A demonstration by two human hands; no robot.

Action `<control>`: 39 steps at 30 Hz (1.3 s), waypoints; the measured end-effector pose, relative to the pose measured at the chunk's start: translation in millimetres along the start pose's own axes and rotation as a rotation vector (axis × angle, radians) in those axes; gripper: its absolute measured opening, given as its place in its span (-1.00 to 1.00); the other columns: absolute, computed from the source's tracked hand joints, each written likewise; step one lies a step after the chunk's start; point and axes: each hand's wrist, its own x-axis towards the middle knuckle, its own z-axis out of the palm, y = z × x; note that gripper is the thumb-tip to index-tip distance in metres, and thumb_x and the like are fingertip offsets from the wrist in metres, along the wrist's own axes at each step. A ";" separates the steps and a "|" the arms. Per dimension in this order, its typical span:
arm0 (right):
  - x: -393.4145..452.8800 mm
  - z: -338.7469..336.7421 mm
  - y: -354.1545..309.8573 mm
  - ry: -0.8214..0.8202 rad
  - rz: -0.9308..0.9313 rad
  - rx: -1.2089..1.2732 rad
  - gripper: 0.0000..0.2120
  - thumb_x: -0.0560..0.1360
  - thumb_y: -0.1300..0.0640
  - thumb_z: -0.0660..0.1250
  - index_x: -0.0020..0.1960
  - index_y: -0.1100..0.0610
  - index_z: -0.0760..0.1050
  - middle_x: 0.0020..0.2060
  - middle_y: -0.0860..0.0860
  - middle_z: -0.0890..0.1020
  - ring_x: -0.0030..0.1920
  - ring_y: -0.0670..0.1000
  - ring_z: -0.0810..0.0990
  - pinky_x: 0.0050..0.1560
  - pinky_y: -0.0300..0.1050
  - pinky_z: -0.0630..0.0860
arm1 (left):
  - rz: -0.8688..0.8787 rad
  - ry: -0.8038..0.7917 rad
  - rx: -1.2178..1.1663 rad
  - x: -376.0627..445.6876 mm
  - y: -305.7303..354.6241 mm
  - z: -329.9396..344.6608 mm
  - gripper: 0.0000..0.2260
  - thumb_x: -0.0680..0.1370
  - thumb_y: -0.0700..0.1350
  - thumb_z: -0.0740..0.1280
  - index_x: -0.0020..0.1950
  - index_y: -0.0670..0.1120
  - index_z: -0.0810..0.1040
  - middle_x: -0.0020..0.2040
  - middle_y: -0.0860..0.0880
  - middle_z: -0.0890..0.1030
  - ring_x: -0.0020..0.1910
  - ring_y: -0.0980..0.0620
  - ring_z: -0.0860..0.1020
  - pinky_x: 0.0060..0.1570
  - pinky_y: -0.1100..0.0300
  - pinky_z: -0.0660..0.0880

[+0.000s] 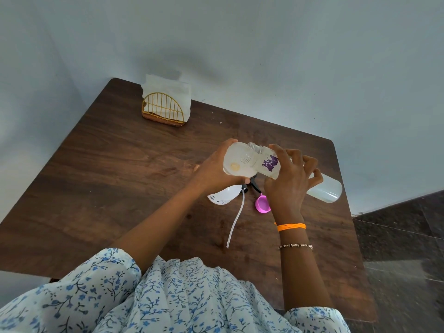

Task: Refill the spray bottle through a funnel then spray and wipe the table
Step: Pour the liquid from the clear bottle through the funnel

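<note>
My left hand [213, 171] grips a translucent white funnel [236, 164] held over the middle of the brown table [108, 188]. What stands beneath the funnel is hidden by it and my hand. In my right hand [288, 186] is a clear refill bottle [326, 189] with a purple label, tilted almost flat. Its open threaded mouth rests over the funnel's bowl. The spray head [224, 194], white with a black trigger, lies on the table just below my left hand. Its long white dip tube [234, 222] trails toward me.
A pink cap [262, 205] lies on the table beside my right wrist. A gold wire napkin holder [163, 109] with white napkins stands at the far left corner. The table's right edge borders a dark tiled floor [408, 248]. Pale walls close off the back.
</note>
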 end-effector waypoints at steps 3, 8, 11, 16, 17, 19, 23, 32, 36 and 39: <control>-0.7 0.2 0.0 -0.001 0.001 -0.006 -0.35 0.27 0.33 0.47 0.27 -0.09 0.43 0.21 0.01 0.48 0.29 0.13 0.27 0.23 0.15 0.12 | -0.001 -0.002 -0.005 -0.4 0.7 -0.2 -0.27 0.31 -0.03 0.52 0.33 0.07 0.16 0.17 0.15 0.30 -0.02 0.31 0.36 -0.14 0.49 0.23; -1.4 -0.5 0.2 0.009 0.006 0.019 -0.36 0.27 0.34 0.45 0.26 -0.07 0.44 0.21 0.02 0.49 0.29 0.13 0.26 0.23 0.11 0.07 | -0.005 0.004 -0.006 -1.2 1.5 -0.4 -0.32 0.31 -0.01 0.52 0.22 0.20 0.14 0.11 0.20 0.29 -0.01 0.35 0.36 -0.17 0.51 0.22; -1.4 -0.5 0.0 0.008 0.006 0.009 -0.36 0.27 0.34 0.45 0.26 -0.08 0.43 0.21 0.02 0.49 0.29 0.13 0.26 0.23 0.11 0.07 | -0.006 0.004 -0.006 -1.0 1.5 -0.2 -0.33 0.31 0.00 0.52 0.19 0.23 0.11 0.11 0.20 0.29 -0.01 0.35 0.36 -0.17 0.52 0.22; -1.6 -0.4 -0.7 0.013 0.012 0.012 -0.36 0.27 0.34 0.45 0.26 -0.08 0.44 0.20 0.02 0.49 0.29 0.13 0.26 0.23 0.10 0.06 | -0.009 0.004 -0.009 -1.3 0.3 0.2 -0.29 0.30 0.01 0.52 0.28 0.17 0.15 0.12 0.21 0.28 -0.02 0.34 0.35 -0.15 0.48 0.23; -1.6 -0.5 -0.6 0.014 0.010 0.010 -0.36 0.27 0.35 0.45 0.26 -0.08 0.44 0.20 0.02 0.49 0.29 0.13 0.27 0.22 0.09 0.06 | -0.006 0.003 -0.010 -1.1 0.2 0.2 -0.29 0.30 0.00 0.53 0.29 0.15 0.15 0.12 0.20 0.28 -0.01 0.33 0.35 -0.14 0.48 0.23; -1.3 -0.8 -0.5 0.011 0.008 0.005 -0.35 0.27 0.35 0.44 0.26 -0.08 0.44 0.21 0.01 0.49 0.29 0.13 0.26 0.22 0.09 0.06 | 0.000 0.001 -0.012 -0.7 0.4 0.1 -0.28 0.30 0.00 0.53 0.30 0.13 0.16 0.13 0.19 0.28 -0.01 0.32 0.36 -0.13 0.47 0.24; -1.5 -1.2 -0.9 0.006 0.006 0.005 -0.34 0.26 0.36 0.44 0.26 -0.08 0.43 0.21 0.02 0.49 0.30 0.14 0.26 0.23 0.10 0.06 | 0.000 0.008 -0.007 -1.7 0.8 0.4 -0.27 0.30 0.00 0.52 0.33 0.10 0.16 0.13 0.19 0.28 -0.01 0.33 0.35 -0.13 0.48 0.23; -1.2 -0.7 0.1 0.007 0.005 0.004 -0.36 0.27 0.35 0.44 0.26 -0.08 0.44 0.21 0.02 0.49 0.30 0.15 0.27 0.22 0.13 0.08 | -0.003 0.003 -0.011 -0.9 1.7 0.4 -0.30 0.30 -0.01 0.53 0.25 0.17 0.14 0.12 0.19 0.29 -0.01 0.31 0.36 -0.14 0.47 0.23; -1.0 -0.7 0.0 0.007 0.002 0.006 -0.35 0.26 0.36 0.43 0.26 -0.08 0.44 0.21 0.02 0.49 0.30 0.14 0.26 0.21 0.10 0.06 | 0.001 0.008 -0.019 -1.1 0.3 0.3 -0.31 0.30 0.01 0.52 0.25 0.19 0.15 0.12 0.20 0.30 0.00 0.30 0.37 -0.12 0.46 0.25; -0.6 -0.8 -0.1 0.003 0.003 0.008 -0.37 0.28 0.35 0.43 0.27 -0.08 0.44 0.21 0.02 0.49 0.30 0.14 0.25 0.23 0.09 0.04 | 0.006 0.004 -0.017 -0.8 -0.2 0.5 -0.32 0.30 0.02 0.52 0.21 0.22 0.13 0.12 0.20 0.30 0.00 0.30 0.37 -0.11 0.45 0.25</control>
